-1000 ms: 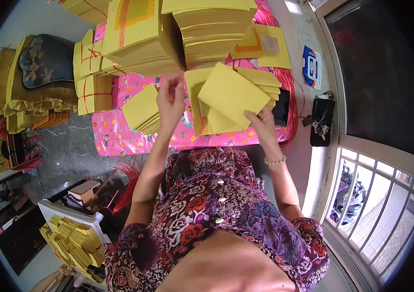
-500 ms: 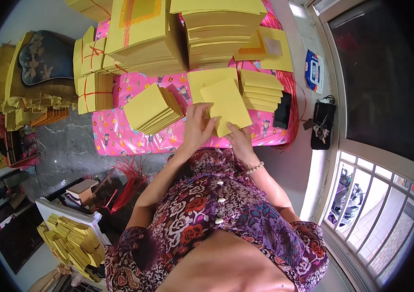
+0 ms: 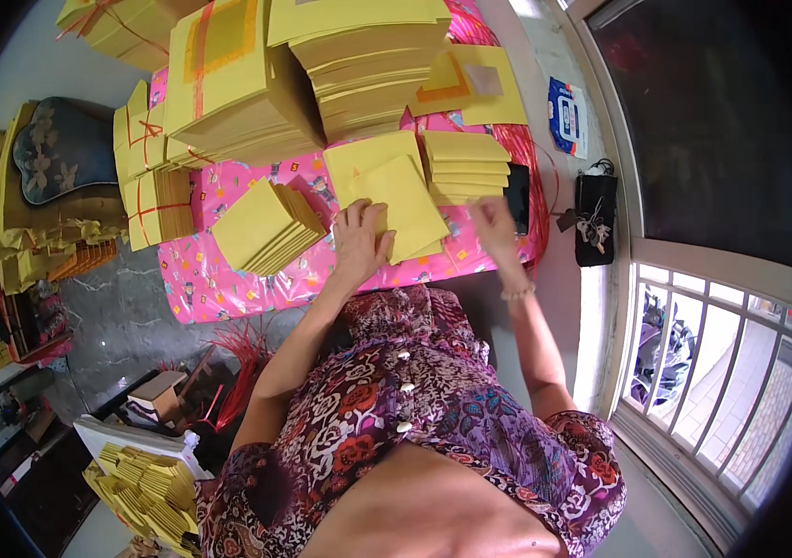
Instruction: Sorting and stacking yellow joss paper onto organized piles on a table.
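A loose yellow paper sheet (image 3: 412,209) lies at an angle over another yellow sheet (image 3: 345,163) on the pink patterned table cover (image 3: 238,293). My left hand (image 3: 359,242) rests on the left edge of these papers, its fingers spread. To the right, my right hand (image 3: 493,228) is lifted off the sheet and smeared by motion, beside a stepped stack of folded yellow papers (image 3: 465,167). Whether it holds anything cannot be made out. On the left lies a second fanned stack of folded yellow papers (image 3: 266,228).
Tall yellow paper piles (image 3: 372,84) stand at the back, with tied bundles (image 3: 159,209) at the left. A black phone-like object (image 3: 518,192) lies near the right edge beside red strings (image 3: 545,167). A barred window (image 3: 712,363) is on the right.
My right hand has left the top sheet and moved right toward the stepped stack. My left hand stays on the papers. The whole view has shifted somewhat.
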{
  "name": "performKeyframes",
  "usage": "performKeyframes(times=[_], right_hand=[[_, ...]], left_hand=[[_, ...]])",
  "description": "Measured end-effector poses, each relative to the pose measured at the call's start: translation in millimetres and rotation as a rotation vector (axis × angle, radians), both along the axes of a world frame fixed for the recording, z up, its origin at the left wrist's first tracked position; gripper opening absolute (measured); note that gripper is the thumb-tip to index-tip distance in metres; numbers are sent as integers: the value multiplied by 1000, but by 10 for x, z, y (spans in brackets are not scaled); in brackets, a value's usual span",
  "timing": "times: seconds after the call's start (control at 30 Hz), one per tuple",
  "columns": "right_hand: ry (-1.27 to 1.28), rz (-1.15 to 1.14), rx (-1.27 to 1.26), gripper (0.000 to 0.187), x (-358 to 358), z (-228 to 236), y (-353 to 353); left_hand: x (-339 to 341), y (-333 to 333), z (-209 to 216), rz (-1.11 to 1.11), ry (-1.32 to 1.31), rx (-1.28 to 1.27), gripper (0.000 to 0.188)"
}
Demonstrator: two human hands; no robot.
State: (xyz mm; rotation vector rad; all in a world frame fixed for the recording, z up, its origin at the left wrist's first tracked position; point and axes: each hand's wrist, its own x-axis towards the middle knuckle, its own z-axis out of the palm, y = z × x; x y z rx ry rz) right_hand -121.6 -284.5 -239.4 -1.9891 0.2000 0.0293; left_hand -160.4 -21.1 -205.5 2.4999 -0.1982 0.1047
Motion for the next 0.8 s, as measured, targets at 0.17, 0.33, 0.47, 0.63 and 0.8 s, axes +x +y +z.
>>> performKeyframes(times=[0.17, 0.33, 0.47, 0.63, 0.8], right_hand=[[-446, -130, -532, 40, 1019, -15, -619], [-411, 417, -669, 63, 1161, 178, -361], [-227, 682, -962, 86, 854, 146, -94], [-237, 684, -1102, 89, 624, -164, -53], [-322, 635, -1148, 87, 555, -267, -25]], left_hand=[[30, 2, -4, -20, -24, 40, 48], [-2, 53, 3, -8, 14, 63, 49], [-22, 68, -9, 11, 17, 70, 49], [-14, 70, 21, 3, 8, 99, 48], [-3, 60, 100, -15, -4, 206, 47]])
